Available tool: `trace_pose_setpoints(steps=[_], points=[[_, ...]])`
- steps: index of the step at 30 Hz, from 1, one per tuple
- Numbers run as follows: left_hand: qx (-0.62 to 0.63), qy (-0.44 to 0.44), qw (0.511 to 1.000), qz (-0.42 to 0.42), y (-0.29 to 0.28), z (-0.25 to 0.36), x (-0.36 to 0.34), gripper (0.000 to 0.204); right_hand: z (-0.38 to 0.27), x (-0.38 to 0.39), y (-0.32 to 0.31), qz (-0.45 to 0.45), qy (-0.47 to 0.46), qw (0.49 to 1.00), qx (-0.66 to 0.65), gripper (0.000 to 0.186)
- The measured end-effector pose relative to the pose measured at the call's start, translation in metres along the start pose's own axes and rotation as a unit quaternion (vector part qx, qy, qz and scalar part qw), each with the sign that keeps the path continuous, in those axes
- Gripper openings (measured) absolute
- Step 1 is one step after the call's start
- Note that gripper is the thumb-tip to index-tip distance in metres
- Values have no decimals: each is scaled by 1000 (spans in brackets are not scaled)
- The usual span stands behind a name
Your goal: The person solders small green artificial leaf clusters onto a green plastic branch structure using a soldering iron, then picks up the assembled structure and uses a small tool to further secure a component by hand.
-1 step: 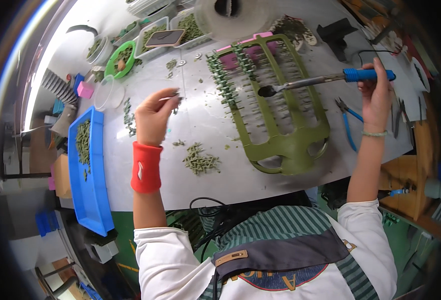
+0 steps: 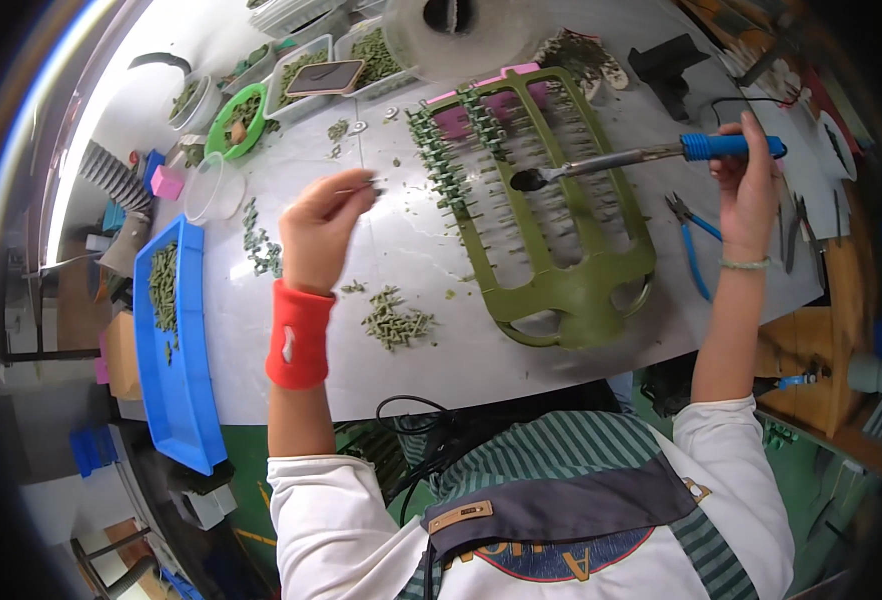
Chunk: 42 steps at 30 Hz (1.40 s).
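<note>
My left hand, with a red wristband, hovers above the table left of the olive-green frame. Its thumb and fingertips are pinched on a small dark piece, too small and blurred to name. My right hand is wrapped round the blue handle of a soldering iron. The iron's long metal shaft points left, and its broad blackened tip hangs over the frame's slots. Rows of small green pieces line the frame's left side, with thin stubs along its other bars. Between my hands and nearer me lies a pile of small green pieces.
A blue tray with green pieces stands at the left edge. Blue-handled pliers lie right of the frame. A green bowl, clear tubs and a phone sit at the back. More green pieces lie by my left wrist.
My left hand has shifted a little to the right, keeping its pinch. The right hand and the soldering iron have barely moved; the whole view has shifted slightly.
</note>
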<state>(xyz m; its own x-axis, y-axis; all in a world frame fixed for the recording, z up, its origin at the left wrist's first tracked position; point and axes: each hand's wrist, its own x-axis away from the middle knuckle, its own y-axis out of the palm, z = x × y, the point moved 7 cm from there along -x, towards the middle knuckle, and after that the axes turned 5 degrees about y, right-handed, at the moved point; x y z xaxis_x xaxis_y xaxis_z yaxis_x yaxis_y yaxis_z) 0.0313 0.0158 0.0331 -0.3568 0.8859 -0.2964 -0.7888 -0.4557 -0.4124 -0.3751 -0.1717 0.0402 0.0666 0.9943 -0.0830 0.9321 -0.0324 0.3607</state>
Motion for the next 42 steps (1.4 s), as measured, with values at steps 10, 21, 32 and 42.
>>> trace_pose_setpoints(steps=[10, 21, 32, 42], points=[[-248, 245, 937, -1, 102, 71, -26, 16, 20, -5, 9, -18, -7, 1000, -10, 27], [-318, 266, 909, -39, 126, 69, -36, 14, 38, -9, 15, -15, 7, 999, -38, 30], [-261, 278, 923, -54, 114, 69, -43, 14, 8, -11, -6, 5, -16, 1000, 0, 24], [-427, 39, 900, -75, -24, -99, -51, 26, 8, -1, 3, -3, 25, 1000, 13, 29]])
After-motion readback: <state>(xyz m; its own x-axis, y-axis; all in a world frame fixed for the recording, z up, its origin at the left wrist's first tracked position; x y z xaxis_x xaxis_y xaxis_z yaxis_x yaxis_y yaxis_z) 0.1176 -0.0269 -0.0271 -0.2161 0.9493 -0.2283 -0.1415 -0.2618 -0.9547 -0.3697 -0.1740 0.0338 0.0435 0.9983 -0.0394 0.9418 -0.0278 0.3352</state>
